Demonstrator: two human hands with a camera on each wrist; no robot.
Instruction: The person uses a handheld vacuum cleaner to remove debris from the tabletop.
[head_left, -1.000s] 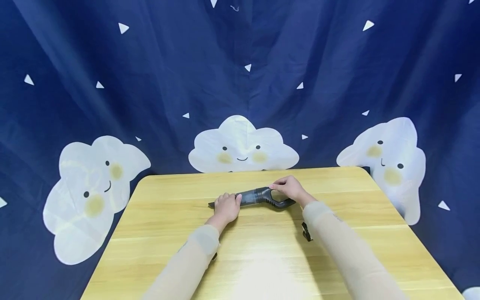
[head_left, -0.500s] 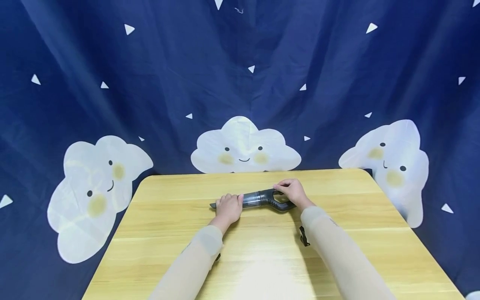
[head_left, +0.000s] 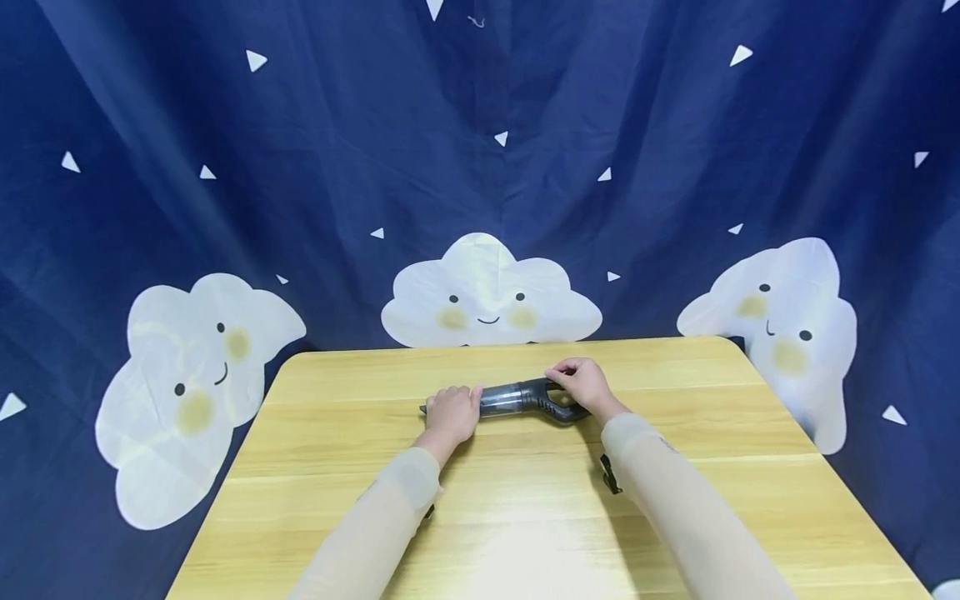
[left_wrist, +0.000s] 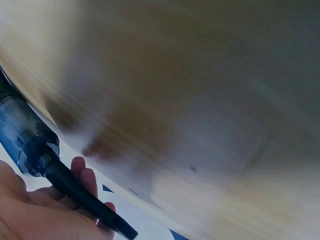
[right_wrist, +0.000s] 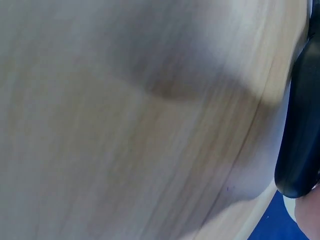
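A black handheld vacuum cleaner [head_left: 502, 400] with a see-through dust cup and a looped handle lies across the far middle of the table. My left hand [head_left: 452, 412] holds it around the thin nozzle, which hides most of that end in the head view. In the left wrist view the black nozzle [left_wrist: 80, 192] crosses in front of loosely bent fingers, beside the clear dust cup [left_wrist: 25, 132]. Thumb and forefinger of my right hand [head_left: 587, 385] pinch the upper part of the handle. The right wrist view shows the dark handle end [right_wrist: 300, 130] and a bit of finger below.
The wood-grain table [head_left: 300, 467] has rounded far corners, and bright light reflects near its front. A dark blue curtain [head_left: 322, 167] with white clouds and triangles hangs behind it. Small black wrist-worn parts [head_left: 610, 475] sit below the sleeves.
My left hand has slid slightly left along the nozzle, covering more of its tip and baring more of the dust cup. The right hand keeps its pinch on the handle. The head view shifted slightly.
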